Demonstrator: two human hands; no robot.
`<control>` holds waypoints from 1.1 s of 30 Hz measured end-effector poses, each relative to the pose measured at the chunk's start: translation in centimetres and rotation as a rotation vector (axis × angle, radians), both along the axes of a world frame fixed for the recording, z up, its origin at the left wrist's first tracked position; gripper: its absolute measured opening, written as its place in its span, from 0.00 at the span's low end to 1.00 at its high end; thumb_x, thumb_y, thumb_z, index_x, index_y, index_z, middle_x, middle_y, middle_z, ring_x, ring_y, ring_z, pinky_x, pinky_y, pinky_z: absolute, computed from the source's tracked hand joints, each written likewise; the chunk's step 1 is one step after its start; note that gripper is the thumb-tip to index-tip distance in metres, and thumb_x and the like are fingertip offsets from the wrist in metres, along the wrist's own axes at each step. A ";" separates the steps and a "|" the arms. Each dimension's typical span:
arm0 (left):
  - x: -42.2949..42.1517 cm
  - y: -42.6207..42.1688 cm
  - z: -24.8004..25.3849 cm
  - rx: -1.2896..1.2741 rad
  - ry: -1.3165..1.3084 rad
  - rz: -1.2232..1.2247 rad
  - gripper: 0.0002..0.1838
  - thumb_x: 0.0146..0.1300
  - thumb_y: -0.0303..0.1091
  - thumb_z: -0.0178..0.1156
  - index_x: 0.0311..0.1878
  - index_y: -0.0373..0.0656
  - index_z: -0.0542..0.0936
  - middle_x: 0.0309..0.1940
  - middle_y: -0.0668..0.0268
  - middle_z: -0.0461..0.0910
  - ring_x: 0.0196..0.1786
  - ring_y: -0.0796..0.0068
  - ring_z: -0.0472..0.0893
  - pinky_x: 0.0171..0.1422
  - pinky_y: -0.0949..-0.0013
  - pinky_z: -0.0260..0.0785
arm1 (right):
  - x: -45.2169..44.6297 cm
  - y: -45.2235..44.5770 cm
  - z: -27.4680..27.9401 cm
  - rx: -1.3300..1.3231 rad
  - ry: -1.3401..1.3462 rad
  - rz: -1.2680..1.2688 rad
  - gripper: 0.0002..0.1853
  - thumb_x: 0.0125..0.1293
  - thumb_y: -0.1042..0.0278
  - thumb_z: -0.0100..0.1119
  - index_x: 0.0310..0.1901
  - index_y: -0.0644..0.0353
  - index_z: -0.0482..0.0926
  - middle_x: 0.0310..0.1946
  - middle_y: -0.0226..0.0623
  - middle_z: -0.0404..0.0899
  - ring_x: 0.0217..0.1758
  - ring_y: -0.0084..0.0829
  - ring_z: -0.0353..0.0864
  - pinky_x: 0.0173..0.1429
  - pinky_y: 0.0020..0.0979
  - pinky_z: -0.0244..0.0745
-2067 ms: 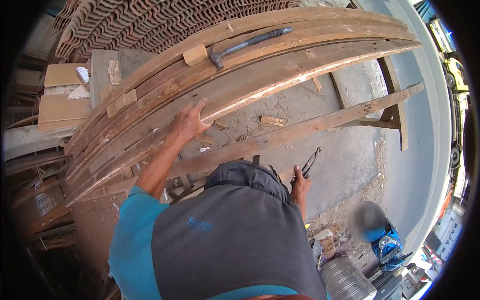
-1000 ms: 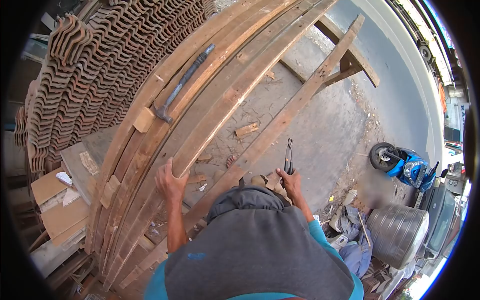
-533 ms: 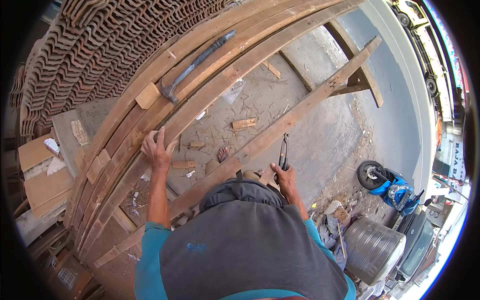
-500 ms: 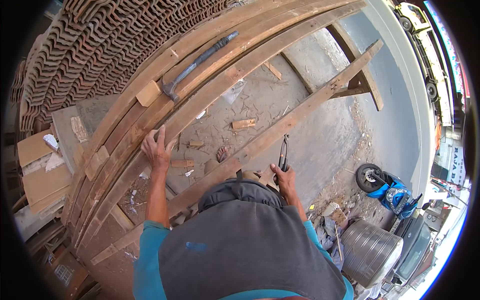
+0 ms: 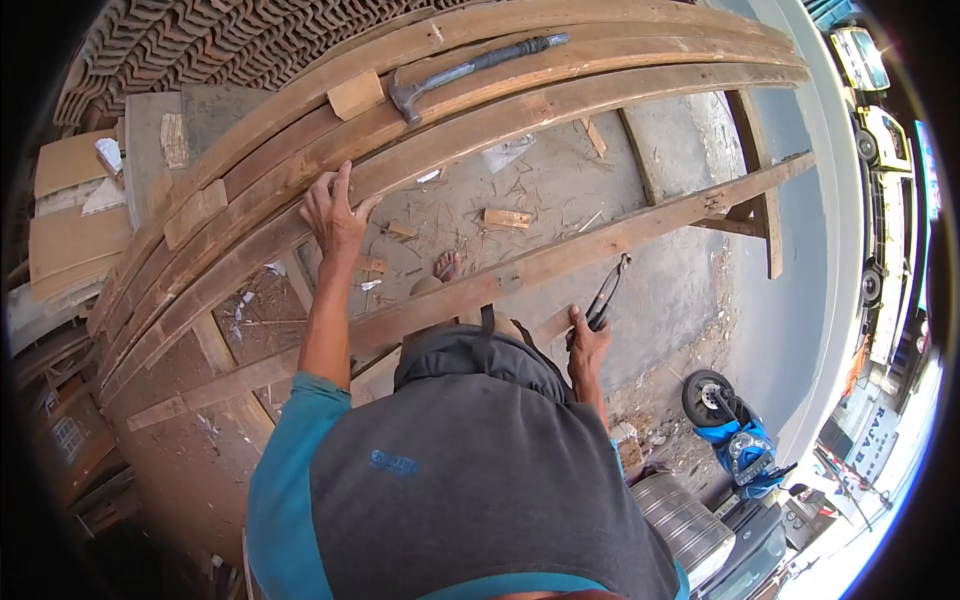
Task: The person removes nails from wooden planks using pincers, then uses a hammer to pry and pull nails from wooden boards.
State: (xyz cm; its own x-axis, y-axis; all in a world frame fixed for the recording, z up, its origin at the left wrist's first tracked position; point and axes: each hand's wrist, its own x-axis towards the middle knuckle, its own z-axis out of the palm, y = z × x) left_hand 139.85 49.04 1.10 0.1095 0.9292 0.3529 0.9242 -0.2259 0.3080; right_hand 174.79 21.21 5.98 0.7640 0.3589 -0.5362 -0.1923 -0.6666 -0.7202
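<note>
My left hand (image 5: 338, 212) rests on the nearest beam (image 5: 450, 148) of the upper group, thumb on its near edge and fingers over its top. In my right hand (image 5: 588, 340) are black-handled pincers (image 5: 606, 296), their jaws pointing up and away from me. A hammer (image 5: 470, 72) with a dark grip lies across the beams beyond my left hand, beside a small wood block (image 5: 356, 95). Between my body and the upper beams runs a single plank (image 5: 560, 262), which neither hand touches.
Stacked roof tiles (image 5: 220, 40) stand at the upper left, above flat boards (image 5: 80, 245). Wood scraps (image 5: 508, 218) and nails litter the ground by my foot (image 5: 447, 265). At the right are a crosswise support (image 5: 755, 170), a blue motorbike (image 5: 735, 430) and a metal drum (image 5: 682, 528).
The view has turned, so the beams lie flatter across it. Earlier my left hand held a wider board; that beam now lies closer to the others. The pincers stay in my right hand.
</note>
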 end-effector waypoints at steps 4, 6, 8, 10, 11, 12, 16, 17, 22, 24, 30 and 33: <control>-0.2 -0.2 1.2 -0.012 -0.052 -0.001 0.49 0.48 0.44 0.83 0.76 0.55 0.71 0.64 0.61 0.71 0.64 0.52 0.72 0.68 0.42 0.62 | -0.6 1.0 0.6 0.107 -0.176 0.079 0.22 0.61 0.58 0.81 0.40 0.61 0.74 0.23 0.29 0.76 0.21 0.21 0.74 0.25 0.28 0.70; 0.3 -2.0 2.5 -0.009 -0.128 0.009 0.48 0.50 0.44 0.82 0.76 0.54 0.71 0.64 0.60 0.71 0.64 0.51 0.71 0.68 0.43 0.63 | -0.9 2.3 2.2 0.142 -0.151 0.179 0.22 0.61 0.60 0.81 0.40 0.61 0.74 0.24 0.29 0.77 0.22 0.21 0.75 0.26 0.27 0.70; 1.1 -4.5 3.7 -0.060 -0.286 -0.027 0.41 0.57 0.43 0.78 0.73 0.48 0.73 0.62 0.55 0.73 0.63 0.49 0.73 0.68 0.47 0.65 | -1.6 3.8 3.0 0.173 -0.120 0.274 0.21 0.61 0.61 0.81 0.40 0.61 0.74 0.25 0.29 0.77 0.24 0.20 0.75 0.26 0.26 0.71; 1.3 -7.9 2.7 -0.144 -0.308 -0.064 0.39 0.58 0.43 0.77 0.71 0.46 0.74 0.60 0.54 0.75 0.63 0.49 0.74 0.68 0.48 0.66 | -2.8 6.2 3.1 0.210 -0.086 0.448 0.20 0.62 0.64 0.80 0.41 0.61 0.74 0.27 0.28 0.77 0.25 0.19 0.74 0.28 0.25 0.71; 1.4 -9.6 2.1 -0.227 -0.341 -0.126 0.36 0.59 0.42 0.76 0.69 0.44 0.76 0.58 0.53 0.77 0.62 0.49 0.75 0.68 0.49 0.66 | -3.7 7.6 3.4 0.215 -0.074 0.470 0.20 0.62 0.64 0.80 0.41 0.61 0.74 0.27 0.28 0.77 0.25 0.19 0.74 0.28 0.25 0.71; 1.6 -11.2 2.1 -0.288 -0.353 -0.139 0.33 0.60 0.41 0.75 0.67 0.43 0.77 0.57 0.53 0.78 0.61 0.49 0.75 0.67 0.49 0.67 | -4.9 9.2 3.8 0.210 -0.022 0.528 0.20 0.62 0.65 0.80 0.40 0.61 0.74 0.27 0.28 0.77 0.25 0.18 0.74 0.28 0.24 0.70; 1.3 -17.2 2.1 -0.413 -0.339 -0.161 0.29 0.61 0.43 0.73 0.62 0.40 0.80 0.55 0.54 0.79 0.61 0.50 0.76 0.65 0.49 0.68 | -9.5 16.3 4.3 0.328 0.124 0.713 0.19 0.62 0.68 0.79 0.40 0.62 0.73 0.26 0.28 0.77 0.25 0.17 0.72 0.28 0.23 0.70; 1.0 -18.2 1.8 -0.409 -0.335 -0.145 0.29 0.61 0.43 0.73 0.62 0.40 0.80 0.55 0.54 0.79 0.61 0.50 0.76 0.65 0.49 0.68 | -10.8 18.6 4.8 0.418 0.121 0.798 0.19 0.62 0.68 0.79 0.40 0.62 0.73 0.25 0.28 0.77 0.24 0.17 0.72 0.27 0.23 0.69; 0.3 -19.6 0.5 -0.390 -0.312 -0.144 0.27 0.59 0.48 0.74 0.56 0.39 0.82 0.51 0.57 0.79 0.57 0.53 0.78 0.61 0.50 0.70 | -17.3 30.4 5.2 0.515 0.026 1.068 0.22 0.62 0.58 0.78 0.40 0.66 0.75 0.27 0.39 0.81 0.26 0.30 0.80 0.31 0.33 0.75; 0.5 -19.4 0.9 -0.336 -0.318 -0.119 0.26 0.57 0.49 0.76 0.52 0.41 0.84 0.48 0.60 0.80 0.53 0.56 0.80 0.58 0.52 0.72 | -19.3 33.4 3.0 0.499 -0.148 1.125 0.22 0.62 0.59 0.76 0.41 0.67 0.75 0.28 0.45 0.82 0.30 0.38 0.83 0.35 0.38 0.77; 0.1 -19.3 0.6 -0.269 -0.388 -0.099 0.25 0.52 0.48 0.79 0.48 0.43 0.85 0.45 0.65 0.81 0.49 0.60 0.82 0.54 0.56 0.73 | -21.8 32.5 3.6 0.392 -0.323 1.305 0.21 0.64 0.63 0.69 0.52 0.68 0.76 0.39 0.59 0.81 0.44 0.62 0.85 0.48 0.51 0.79; 0.1 -19.2 0.3 -0.254 -0.424 -0.114 0.24 0.50 0.45 0.81 0.46 0.43 0.85 0.43 0.62 0.83 0.48 0.58 0.83 0.52 0.54 0.74 | -23.2 31.1 2.4 0.664 -0.450 1.448 0.24 0.65 0.65 0.68 0.59 0.65 0.73 0.49 0.61 0.77 0.47 0.62 0.84 0.49 0.54 0.80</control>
